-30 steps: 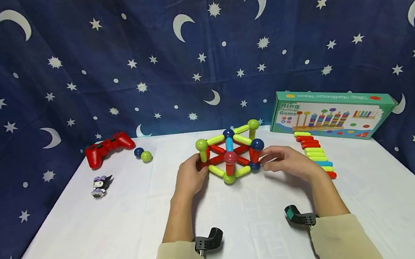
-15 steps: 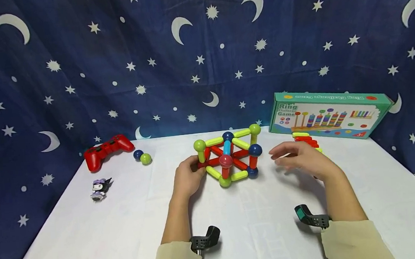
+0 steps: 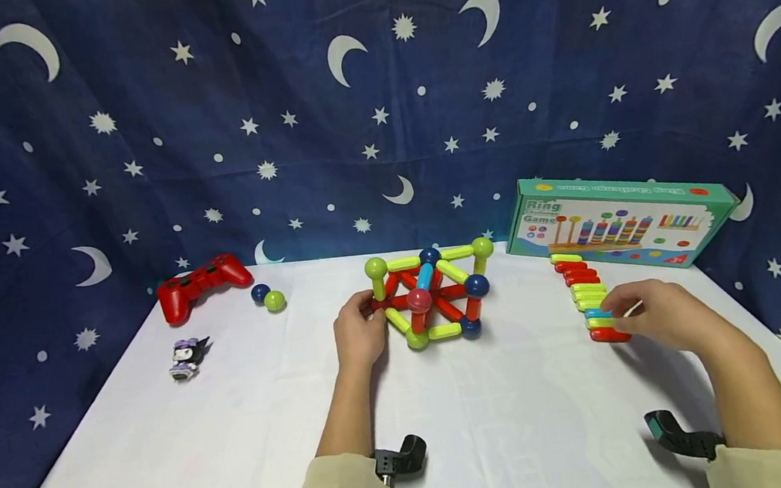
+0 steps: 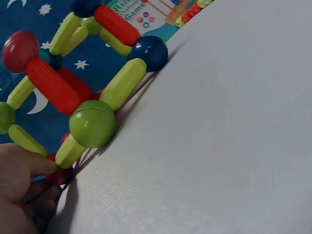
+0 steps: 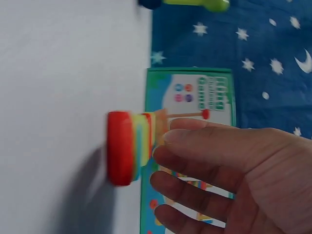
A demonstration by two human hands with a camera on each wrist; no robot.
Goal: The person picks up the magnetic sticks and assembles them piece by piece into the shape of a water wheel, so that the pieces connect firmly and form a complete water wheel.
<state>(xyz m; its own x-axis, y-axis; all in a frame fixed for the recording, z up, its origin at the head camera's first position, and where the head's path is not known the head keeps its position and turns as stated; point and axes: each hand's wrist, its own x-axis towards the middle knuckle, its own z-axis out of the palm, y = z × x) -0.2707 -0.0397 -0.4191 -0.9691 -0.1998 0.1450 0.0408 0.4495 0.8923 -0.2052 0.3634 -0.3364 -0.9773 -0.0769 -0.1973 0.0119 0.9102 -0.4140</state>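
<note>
Your left hand [image 3: 359, 332] pinched the ball-and-stick frame [image 3: 419, 300] just right of it; your right hand [image 3: 665, 315] hung loosely parted by the sticks [image 3: 587, 296]. Frame looked light, kinda wobbly, so ball joints [image 3: 476, 286] seemed safest.

The right hand [image 3: 665, 314] is no longer beside the right side of the ball-and-stick frame [image 3: 420, 301]; it is now well apart from this frame, at the near end of the row of sticks [image 3: 589, 295]. Whether it touches them, I cannot tell. This near end, no longer mostly hidden by the hand, is visible again. Also the frame is turned slightly, its near side a little more to the left.
</note>
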